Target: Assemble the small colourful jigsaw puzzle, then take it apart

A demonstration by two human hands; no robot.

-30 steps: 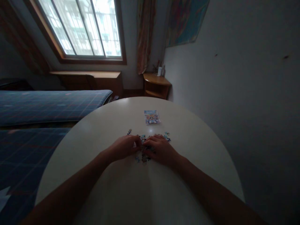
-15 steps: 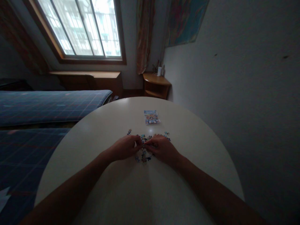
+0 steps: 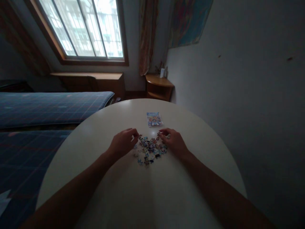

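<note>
A pile of small colourful jigsaw pieces (image 3: pixel 149 149) lies on the round white table (image 3: pixel 143 190). My left hand (image 3: pixel 122 142) rests at the pile's left edge, its fingers curled and pinched at the pieces there. At the pile's right edge sits my right hand (image 3: pixel 173 142), fingers bent and tips touching the pieces. What either hand grips is too small to make out. A small picture card (image 3: pixel 154 119) lies flat just beyond the pile.
A bed with a dark blue checked cover (image 3: pixel 47 108) runs along the table's left. A wooden corner shelf (image 3: pixel 158 86) stands beyond the table under the curtain. A grey wall (image 3: pixel 238 79) is close on the right. A window (image 3: pixel 83 28) is far ahead.
Both hands moved apart, from meeting over the pile's middle to its left and right edges. The pieces they covered now show, spread wider.
</note>
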